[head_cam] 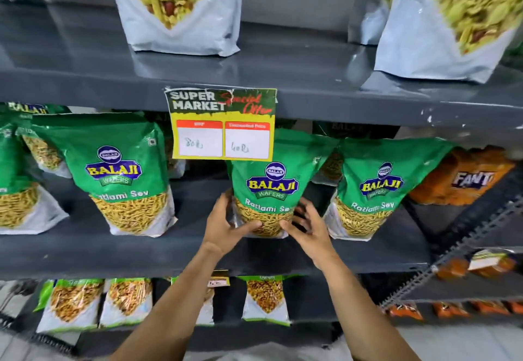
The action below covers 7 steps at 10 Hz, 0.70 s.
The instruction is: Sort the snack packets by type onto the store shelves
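Yellow-and-black special-offer price card (222, 125) with handwritten prices, orange Fanta pack (464, 179) at far right.

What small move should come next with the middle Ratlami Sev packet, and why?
Probably set it square and let go. The left hand grips the middle packet at its base, the blurred right hand is at its right edge, and matching packets flank it on the shelf.

The left hand (225, 224) grips the lower left edge of the snack packet (270, 190), with the thumb laid across the front face and the fingers wrapped behind the edge. The right hand (310, 229) sits on the opposite side of the grip, thumb tip at the lower front face, fingers spread, partly curled and blurred; closure cannot be confirmed. The left forearm (169, 298) and right forearm (356, 295) are bare and converge toward the grip.
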Motion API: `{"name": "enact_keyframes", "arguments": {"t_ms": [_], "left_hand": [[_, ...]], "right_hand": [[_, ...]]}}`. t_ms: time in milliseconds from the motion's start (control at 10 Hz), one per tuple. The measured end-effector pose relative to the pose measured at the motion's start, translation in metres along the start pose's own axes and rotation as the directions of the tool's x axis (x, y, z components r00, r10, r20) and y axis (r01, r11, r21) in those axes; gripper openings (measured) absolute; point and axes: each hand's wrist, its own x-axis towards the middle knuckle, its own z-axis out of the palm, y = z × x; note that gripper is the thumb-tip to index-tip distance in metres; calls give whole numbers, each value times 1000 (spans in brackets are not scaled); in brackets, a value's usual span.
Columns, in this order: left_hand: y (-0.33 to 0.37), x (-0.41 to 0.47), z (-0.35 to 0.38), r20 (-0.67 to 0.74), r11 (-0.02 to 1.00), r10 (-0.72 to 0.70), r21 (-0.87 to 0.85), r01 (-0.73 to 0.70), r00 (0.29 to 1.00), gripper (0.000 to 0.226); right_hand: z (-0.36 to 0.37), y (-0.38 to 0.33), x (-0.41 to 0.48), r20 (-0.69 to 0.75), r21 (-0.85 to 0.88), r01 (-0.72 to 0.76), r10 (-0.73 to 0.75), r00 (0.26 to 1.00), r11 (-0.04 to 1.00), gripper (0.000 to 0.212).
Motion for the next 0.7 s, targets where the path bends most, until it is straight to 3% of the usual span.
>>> {"name": "enact_keyframes", "arguments": {"t_ms": [500,700], "left_hand": [[4,-11,5,-23,997,-76,-34,75,997,86],[6,-17,4,-58,996,-25,84,30,998,90]], "right_hand": [[-11,12,1,51,-10,29,-28,998,1000,70],[-8,8,-2,-12,55,67,-67,998,996,53]]}}
